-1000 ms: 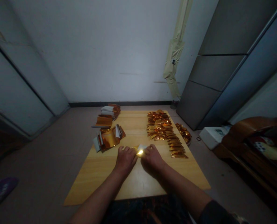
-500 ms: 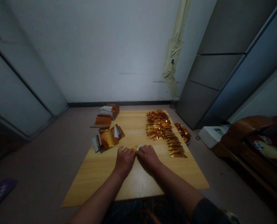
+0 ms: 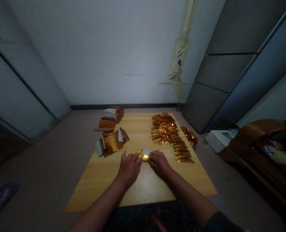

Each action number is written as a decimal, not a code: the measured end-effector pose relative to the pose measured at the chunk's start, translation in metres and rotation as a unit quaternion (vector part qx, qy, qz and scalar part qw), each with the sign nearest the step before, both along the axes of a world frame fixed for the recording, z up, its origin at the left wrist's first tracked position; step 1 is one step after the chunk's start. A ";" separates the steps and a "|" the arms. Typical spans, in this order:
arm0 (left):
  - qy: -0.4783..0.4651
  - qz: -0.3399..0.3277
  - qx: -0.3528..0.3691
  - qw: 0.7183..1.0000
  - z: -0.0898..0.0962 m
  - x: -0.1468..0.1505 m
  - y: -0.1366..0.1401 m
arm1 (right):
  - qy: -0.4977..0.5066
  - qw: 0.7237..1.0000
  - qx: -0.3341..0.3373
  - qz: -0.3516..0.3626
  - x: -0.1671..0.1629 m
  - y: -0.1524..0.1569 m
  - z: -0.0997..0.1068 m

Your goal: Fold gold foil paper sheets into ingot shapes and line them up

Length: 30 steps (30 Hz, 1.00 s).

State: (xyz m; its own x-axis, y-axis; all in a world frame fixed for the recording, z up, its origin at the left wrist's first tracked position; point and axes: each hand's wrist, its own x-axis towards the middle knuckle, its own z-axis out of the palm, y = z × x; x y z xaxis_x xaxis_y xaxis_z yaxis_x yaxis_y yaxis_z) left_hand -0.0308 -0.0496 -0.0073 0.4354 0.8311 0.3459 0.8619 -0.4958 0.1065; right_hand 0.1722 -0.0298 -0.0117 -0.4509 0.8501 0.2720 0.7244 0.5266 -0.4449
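Between my two hands, just above or on the wooden board, is a small piece of gold foil paper, partly folded, with a pale patch on its upper side. My left hand grips its left end, fingers closed. The right end is pinched by my right hand. Loose gold foil sheets with pale backs lie curled to the left of my hands. On the right, rows of folded foil pieces overlap each other in a long line.
The wooden board lies before me. More foil sheets sit at its far left corner. Beyond its right edge a container of foil pieces stands on the floor, near a white box, a grey refrigerator and wooden furniture.
My hands have moved apart, the right one shifting to the right. More of the foil paper's gold and pale surface now shows between them.
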 end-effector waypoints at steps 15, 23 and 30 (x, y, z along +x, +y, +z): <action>0.055 -0.014 -0.070 0.996 0.006 -0.003 -0.001 | 0.051 0.991 -0.093 -0.081 -0.006 0.019 0.010; 0.073 -0.007 -0.105 0.992 0.016 0.000 -0.003 | 0.030 0.984 -0.145 -0.103 -0.012 0.023 0.020; 0.058 0.026 -0.140 0.988 0.016 0.005 -0.005 | -0.006 0.978 -0.167 -0.128 -0.015 0.026 0.022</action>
